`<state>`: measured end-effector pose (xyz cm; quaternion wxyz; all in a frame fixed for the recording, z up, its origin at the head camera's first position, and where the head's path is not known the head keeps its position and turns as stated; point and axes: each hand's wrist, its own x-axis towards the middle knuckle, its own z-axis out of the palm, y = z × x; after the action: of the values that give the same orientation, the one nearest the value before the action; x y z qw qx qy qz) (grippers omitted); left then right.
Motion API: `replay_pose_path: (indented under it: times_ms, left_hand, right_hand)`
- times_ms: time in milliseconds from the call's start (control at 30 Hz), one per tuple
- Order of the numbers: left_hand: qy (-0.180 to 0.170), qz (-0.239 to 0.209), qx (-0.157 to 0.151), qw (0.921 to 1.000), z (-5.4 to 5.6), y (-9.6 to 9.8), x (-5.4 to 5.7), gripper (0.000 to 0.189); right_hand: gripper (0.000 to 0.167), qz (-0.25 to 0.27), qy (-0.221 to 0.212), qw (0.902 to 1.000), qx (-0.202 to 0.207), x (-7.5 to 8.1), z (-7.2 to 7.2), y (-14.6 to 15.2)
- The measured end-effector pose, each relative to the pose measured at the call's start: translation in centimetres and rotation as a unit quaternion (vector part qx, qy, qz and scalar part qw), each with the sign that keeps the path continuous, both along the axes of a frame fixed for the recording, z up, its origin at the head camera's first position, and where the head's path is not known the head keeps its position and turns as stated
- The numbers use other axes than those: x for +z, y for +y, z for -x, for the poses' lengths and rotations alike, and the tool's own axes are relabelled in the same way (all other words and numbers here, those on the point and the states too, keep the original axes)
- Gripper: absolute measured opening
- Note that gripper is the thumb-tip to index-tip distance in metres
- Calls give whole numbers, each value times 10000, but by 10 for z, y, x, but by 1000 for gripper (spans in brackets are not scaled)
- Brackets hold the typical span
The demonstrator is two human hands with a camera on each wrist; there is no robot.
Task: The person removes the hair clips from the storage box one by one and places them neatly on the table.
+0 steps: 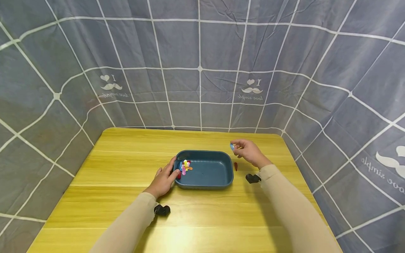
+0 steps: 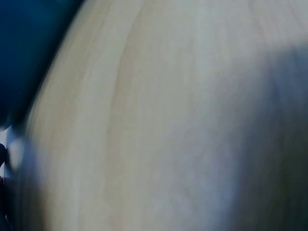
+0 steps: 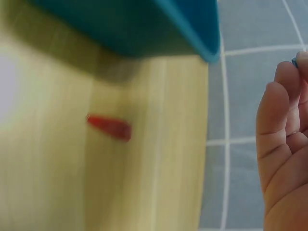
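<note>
A dark blue rectangular tub (image 1: 205, 185) stands on the table. Several small colourful hair clips (image 1: 185, 167) lie heaped at its left end. My left hand (image 1: 162, 181) rests against that end, index finger stretched along the outside to the far corner and thumb at the rim. Over the table, right of the tub, my right hand (image 1: 248, 151) pinches a small blue hair clip (image 1: 232, 146) between thumb and fingertips. Only a sliver of this blue clip (image 3: 294, 62) shows in the right wrist view. On the table below lies a red hair clip (image 1: 235, 166), close to the tub's right wall.
The wooden table (image 1: 126, 147) is bounded at the back and sides by a grey curtain (image 1: 177, 84) with white lines. Black wrist devices (image 1: 162, 210) sit at both sleeves. In the left wrist view, mostly blurred tabletop (image 2: 144, 120) shows.
</note>
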<state>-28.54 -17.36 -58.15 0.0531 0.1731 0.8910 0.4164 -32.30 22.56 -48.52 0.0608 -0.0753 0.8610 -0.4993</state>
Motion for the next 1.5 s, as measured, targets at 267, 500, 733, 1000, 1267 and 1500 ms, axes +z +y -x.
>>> replay_pose_path:
  times_ms: [267, 500, 733, 1000, 1267, 1500]
  left_hand:
    - [21, -9, 28, 10000, 0, 2, 0, 67]
    - [-277, -88, -31, 9996, 2, 0, 1, 68]
    - [-385, -88, -113, 9992, 4, -3, 2, 68]
    - [-315, -90, -69, 9994, 2, -1, 5, 68]
    - [-333, 9, -49, 9994, 2, 1, 5, 68]
    - [-299, 59, -42, 9995, 4, 0, 2, 68]
  right_hand:
    - [49, -219, -312, 9987, -348, -18, -6, 27]
    - [50, -203, -429, 9972, -583, -32, -14, 38]
    - [50, -176, -575, 9959, -671, -47, -14, 44]
    - [46, -138, -717, 9946, -734, -58, -16, 44]
    - [46, -66, -968, 9920, -805, -68, -20, 43]
    - [44, 89, -1006, 9917, -796, -73, -22, 40]
